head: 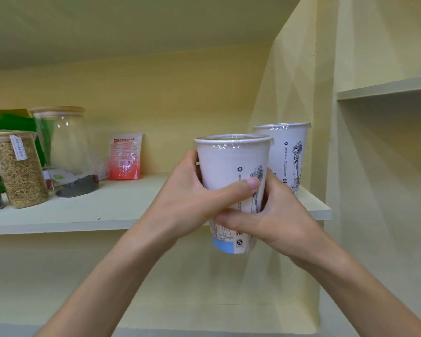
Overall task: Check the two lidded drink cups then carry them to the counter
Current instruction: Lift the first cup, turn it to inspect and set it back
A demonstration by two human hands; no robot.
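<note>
A white paper drink cup [231, 164] with a clear sealed lid and a line drawing on its side is held up in front of the shelf, off its surface. My left hand [192, 203] wraps its left side, thumb across the front. My right hand [272, 215] grips its lower right side. A second, matching lidded cup [291, 154] stands upright on the shelf [107, 212] just behind and to the right, near the shelf's right end.
On the shelf's left stand a glass jar of grain [20, 171], a taller clear jar [66, 152] with a wooden lid, a green packet [7, 122] and a red-and-white pouch [125, 156] against the back wall. Another shelf [384, 90] juts out upper right.
</note>
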